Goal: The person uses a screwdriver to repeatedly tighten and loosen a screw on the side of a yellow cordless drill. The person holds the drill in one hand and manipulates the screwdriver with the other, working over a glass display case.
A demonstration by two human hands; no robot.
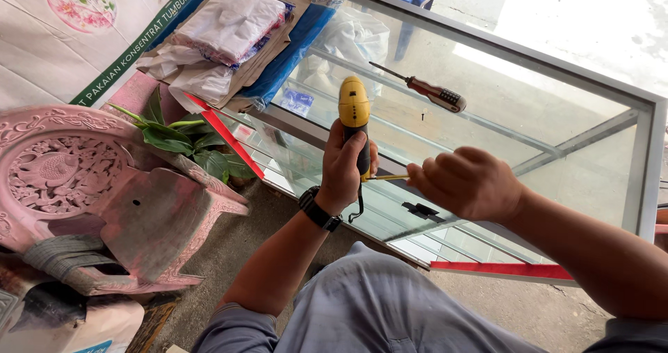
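Head view: your left hand (pixel 343 172) is wrapped tight round the dark grip of a yellow drill (pixel 354 113), a smooth plastic body standing upright with its rounded top pointing away from you, over the near-left part of a glass case (pixel 643 158). A thin brass-coloured bit (pixel 390 177) sticks out sideways from the grip area toward the right, and your right hand (pixel 465 184) is closed into a loose fist at its far end; the fingers curl under, so you cannot tell whether they pinch the bit or merely touch it. A black strap hangs from the drill below your palm, and a black watch (pixel 319 210) sits on that wrist.

The case is a long box of clear panes in dull grey metal framing, with red trim (pixel 229 140) along its near edges. Through the top pane you see shelves and a small black fitting (pixel 422 211), its shape hard to make out. A screwdriver (pixel 424 90) with a red-and-black ribbed handle and slim steel shaft lies on the glass, beyond your hands.

To the left stands a pink carved chair (pixel 104 193), worn and scuffed, with green leaves (pixel 177 137) behind it. Far left, crumpled white bags (pixel 229 22) rest on brown card over blue sheeting. Your grey-trousered knee (pixel 376 304) fills the near edge, and the case's right end is cut off.
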